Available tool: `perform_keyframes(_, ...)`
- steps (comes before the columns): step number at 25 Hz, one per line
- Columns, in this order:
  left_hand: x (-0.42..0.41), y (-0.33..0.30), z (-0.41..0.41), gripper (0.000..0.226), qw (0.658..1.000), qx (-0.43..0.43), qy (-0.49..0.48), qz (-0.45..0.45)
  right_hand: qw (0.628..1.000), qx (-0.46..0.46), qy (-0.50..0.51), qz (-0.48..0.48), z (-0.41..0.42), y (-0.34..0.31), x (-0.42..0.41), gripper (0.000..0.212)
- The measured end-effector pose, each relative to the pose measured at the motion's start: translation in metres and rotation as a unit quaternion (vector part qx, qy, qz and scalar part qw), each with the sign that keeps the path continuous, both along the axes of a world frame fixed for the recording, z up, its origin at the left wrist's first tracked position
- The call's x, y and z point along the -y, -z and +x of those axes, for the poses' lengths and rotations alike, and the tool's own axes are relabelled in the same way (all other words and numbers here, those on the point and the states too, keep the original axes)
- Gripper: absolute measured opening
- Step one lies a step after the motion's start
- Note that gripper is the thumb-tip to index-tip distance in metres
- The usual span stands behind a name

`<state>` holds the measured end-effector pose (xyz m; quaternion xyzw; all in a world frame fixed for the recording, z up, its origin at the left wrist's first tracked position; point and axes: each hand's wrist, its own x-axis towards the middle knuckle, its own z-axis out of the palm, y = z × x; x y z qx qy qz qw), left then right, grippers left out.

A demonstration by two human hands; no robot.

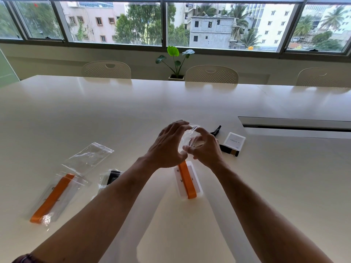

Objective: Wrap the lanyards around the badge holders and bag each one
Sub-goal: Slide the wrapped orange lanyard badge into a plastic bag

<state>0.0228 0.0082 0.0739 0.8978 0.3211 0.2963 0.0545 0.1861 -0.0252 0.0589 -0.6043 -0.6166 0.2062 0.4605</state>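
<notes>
At frame centre, the left hand (167, 147) and right hand (206, 149) pinch one clear bag (188, 136) with curled fingers. Below lies one orange-wrapped badge holder (188, 180); two bagged ones (55, 196) lie lower left, one black-lanyard holder (234, 141) right.

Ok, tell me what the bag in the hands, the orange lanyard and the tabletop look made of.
Held bag: thin clear plastic film; see-through, crinkled, glinting. Orange lanyard round the badge holder: looks like flat woven fabric, matte, though the weave is too fine to see. Table: smooth cream surface, probably laminate; it reflects the chairs.
</notes>
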Motion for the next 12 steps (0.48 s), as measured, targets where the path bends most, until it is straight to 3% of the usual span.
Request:
perform_keyframes(2,-0.0059,0.0021,-0.0024,0.099,0.996,-0.088,0.003,-0.011,0.999,0.002,-0.03,-0.017,0.0025,0.0003,-0.002,0.075)
perform_keyframes(4,-0.01,0.0065,-0.0028,0.111,0.991,-0.133,-0.003,0.001,0.997,-0.003,-0.077,-0.032,0.0045,0.0026,-0.0035,0.079)
perform_keyframes(9,-0.0127,0.0083,-0.0044,0.099,0.994,-0.111,-0.014,0.003,0.985,-0.061,-0.148,-0.059,0.0066,0.0084,-0.0051,0.066)
perform_keyframes(12,-0.0129,0.0084,-0.0064,0.099,0.994,-0.107,-0.016,0.0,0.983,-0.048,-0.17,-0.045,0.0068,0.0085,-0.0059,0.057)
